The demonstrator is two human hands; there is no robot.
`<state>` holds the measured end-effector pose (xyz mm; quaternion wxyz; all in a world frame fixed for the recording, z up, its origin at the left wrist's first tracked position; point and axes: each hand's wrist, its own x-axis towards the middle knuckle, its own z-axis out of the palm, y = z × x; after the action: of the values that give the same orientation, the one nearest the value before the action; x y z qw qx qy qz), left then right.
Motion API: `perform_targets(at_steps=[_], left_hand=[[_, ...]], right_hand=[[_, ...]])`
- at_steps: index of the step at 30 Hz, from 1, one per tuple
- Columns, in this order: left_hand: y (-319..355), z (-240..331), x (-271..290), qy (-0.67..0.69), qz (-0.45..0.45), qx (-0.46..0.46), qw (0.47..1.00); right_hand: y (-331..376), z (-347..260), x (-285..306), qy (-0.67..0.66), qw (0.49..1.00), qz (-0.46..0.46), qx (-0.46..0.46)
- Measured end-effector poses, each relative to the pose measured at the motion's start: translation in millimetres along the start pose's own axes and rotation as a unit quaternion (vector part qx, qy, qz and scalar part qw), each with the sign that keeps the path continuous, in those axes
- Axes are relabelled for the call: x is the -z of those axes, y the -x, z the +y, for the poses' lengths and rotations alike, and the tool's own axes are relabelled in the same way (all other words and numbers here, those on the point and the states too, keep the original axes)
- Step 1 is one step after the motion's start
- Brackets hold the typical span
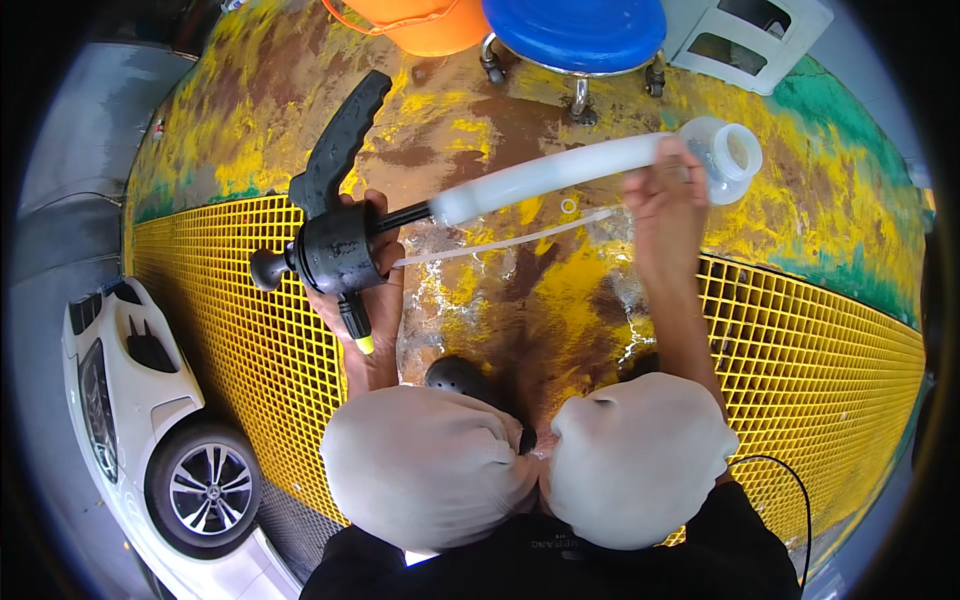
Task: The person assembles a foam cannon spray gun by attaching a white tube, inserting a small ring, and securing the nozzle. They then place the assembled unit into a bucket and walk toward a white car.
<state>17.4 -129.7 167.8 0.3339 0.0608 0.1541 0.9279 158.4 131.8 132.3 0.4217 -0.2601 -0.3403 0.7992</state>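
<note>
Pump head (335,245) lifted clear of any bottle and gripped in left hand (372,290), right hand (660,195) closed round far end of its white cylinder (560,172), both above yellow floor grating (230,330); refitting outstanding.

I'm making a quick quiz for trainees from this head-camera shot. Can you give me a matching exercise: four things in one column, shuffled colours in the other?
Things:
1. pump head
2. stool seat
3. bucket
4. floor grating

Colours:
A. orange
B. yellow
C. black
D. blue

Pairs: 1-C, 2-D, 3-A, 4-B

The left hand holds the pump head; the right hand holds its white tube.
</note>
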Motion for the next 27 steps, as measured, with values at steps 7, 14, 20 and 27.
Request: perform_targets(at_steps=[7,14,20,27], left_hand=[[-0.8,3.7,-1.4,0.042,0.009,-0.001,0.999],[-1.5,-0.4,-1.9,-0.061,0.01,-0.021,0.998],[-4.4,-8.1,-8.4,-0.035,0.0,-0.026,0.999],[-2.2,0.5,-8.4,-0.029,0.021,-0.024,0.999]], right_hand=[[-0.1,-3.4,-6.1,0.007,0.999,-0.021,-0.022],[-2.0,-3.5,-14.0,0.005,0.998,0.042,-0.052],[3.1,-3.4,-11.5,0.057,0.984,-0.044,-0.163],[10.3,2.0,-2.4,0.071,0.982,-0.104,-0.142]])
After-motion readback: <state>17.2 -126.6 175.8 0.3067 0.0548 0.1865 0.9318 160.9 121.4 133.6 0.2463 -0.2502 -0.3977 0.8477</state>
